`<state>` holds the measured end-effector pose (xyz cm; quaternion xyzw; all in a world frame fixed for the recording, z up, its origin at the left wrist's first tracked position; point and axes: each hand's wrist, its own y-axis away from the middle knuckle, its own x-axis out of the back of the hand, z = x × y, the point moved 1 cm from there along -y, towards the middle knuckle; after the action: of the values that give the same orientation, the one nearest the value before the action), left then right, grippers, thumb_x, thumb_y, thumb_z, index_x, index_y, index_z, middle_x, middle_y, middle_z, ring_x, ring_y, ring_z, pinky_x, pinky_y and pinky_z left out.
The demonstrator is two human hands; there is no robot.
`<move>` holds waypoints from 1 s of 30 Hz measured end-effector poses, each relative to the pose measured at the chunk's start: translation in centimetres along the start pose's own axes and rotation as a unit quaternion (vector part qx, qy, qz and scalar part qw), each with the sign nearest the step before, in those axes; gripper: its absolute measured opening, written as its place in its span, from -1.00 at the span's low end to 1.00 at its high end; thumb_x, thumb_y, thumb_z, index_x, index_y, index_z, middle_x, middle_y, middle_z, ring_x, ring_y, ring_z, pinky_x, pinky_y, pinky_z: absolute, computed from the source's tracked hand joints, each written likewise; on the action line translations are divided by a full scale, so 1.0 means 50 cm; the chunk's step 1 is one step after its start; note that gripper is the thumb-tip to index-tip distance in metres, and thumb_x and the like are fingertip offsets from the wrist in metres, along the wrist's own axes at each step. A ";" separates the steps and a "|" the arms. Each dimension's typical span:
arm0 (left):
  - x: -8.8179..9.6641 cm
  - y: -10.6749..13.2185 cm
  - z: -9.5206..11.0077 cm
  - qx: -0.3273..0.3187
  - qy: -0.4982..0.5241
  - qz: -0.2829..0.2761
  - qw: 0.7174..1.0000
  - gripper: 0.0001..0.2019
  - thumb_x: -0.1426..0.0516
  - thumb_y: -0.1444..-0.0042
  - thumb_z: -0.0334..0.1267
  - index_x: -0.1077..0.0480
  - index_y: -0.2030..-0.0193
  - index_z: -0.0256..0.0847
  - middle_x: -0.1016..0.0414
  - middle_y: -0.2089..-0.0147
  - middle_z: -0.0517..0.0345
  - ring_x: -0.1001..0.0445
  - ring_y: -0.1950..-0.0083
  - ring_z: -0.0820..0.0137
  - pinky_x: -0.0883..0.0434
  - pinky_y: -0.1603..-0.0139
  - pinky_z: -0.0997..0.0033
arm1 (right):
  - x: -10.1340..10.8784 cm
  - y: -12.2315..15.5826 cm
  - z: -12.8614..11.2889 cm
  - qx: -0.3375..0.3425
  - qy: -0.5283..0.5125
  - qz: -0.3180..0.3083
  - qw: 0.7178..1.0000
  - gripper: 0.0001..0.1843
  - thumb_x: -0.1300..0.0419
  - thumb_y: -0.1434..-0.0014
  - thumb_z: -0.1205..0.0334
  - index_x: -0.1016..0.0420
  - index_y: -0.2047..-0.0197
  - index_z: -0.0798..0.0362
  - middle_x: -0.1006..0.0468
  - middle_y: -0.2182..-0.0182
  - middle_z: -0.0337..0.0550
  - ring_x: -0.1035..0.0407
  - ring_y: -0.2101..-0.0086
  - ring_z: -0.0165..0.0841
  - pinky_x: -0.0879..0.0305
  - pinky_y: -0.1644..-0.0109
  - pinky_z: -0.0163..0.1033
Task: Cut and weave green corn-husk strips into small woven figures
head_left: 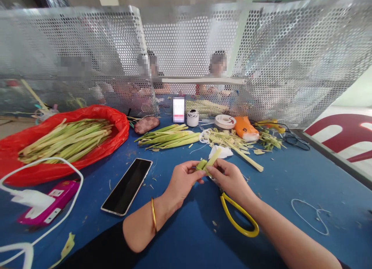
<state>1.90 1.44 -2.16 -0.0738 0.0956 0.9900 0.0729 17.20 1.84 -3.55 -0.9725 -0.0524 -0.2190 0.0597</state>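
Observation:
My left hand and my right hand meet over the blue table, both pinching a short folded strip of green leaf. The left wrist wears a gold bangle. Yellow-handled scissors lie on the table just under my right wrist. A pile of cut green leaf strips lies beyond my hands, and trimmed scraps sit to its right.
A red plastic bag of leaf strips is at the left. A black phone lies left of my hands, a pink power bank with white cable further left. Thread spools, tape and an orange glue gun stand before the perforated metal screen; people sit behind it.

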 end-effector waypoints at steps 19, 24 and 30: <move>0.022 -0.011 0.002 0.091 0.058 -0.015 0.994 -0.69 -0.29 0.13 -0.27 -0.48 0.19 -0.29 -0.60 0.34 0.01 -0.56 0.34 0.36 -0.41 0.26 0.41 | 0.070 0.011 -0.043 -0.015 -0.281 -0.200 0.938 -0.72 -0.24 -0.11 0.16 -0.59 0.11 0.02 -0.62 0.19 -0.05 -0.47 0.13 -0.18 -0.32 -0.03 -0.06; 0.017 -0.008 0.002 0.062 0.027 -0.007 0.998 -0.71 -0.29 0.12 -0.25 -0.50 0.21 -0.30 -0.60 0.34 0.02 -0.57 0.38 0.36 -0.40 0.33 0.44 | 0.047 0.010 -0.040 0.050 -0.189 -0.113 0.974 -0.83 -0.27 -0.11 0.17 -0.60 0.22 0.00 -0.58 0.30 -0.11 -0.45 0.24 -0.25 -0.33 0.08 -0.14; 0.008 -0.010 -0.014 0.021 -0.012 -0.013 1.000 -0.77 -0.30 0.14 -0.24 -0.53 0.31 -0.30 -0.55 0.46 0.10 -0.52 0.45 0.40 -0.35 0.40 0.48 | 0.027 0.009 -0.035 0.104 -0.106 0.026 0.989 -0.76 -0.24 -0.13 0.05 -0.51 0.41 0.05 -0.43 0.45 -0.18 -0.28 0.41 -0.35 -0.24 0.33 -0.26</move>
<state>1.67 1.83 -3.00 -0.0614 0.1150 0.9875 0.0886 17.74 1.26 -1.43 -0.9797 -0.0556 -0.1064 0.1607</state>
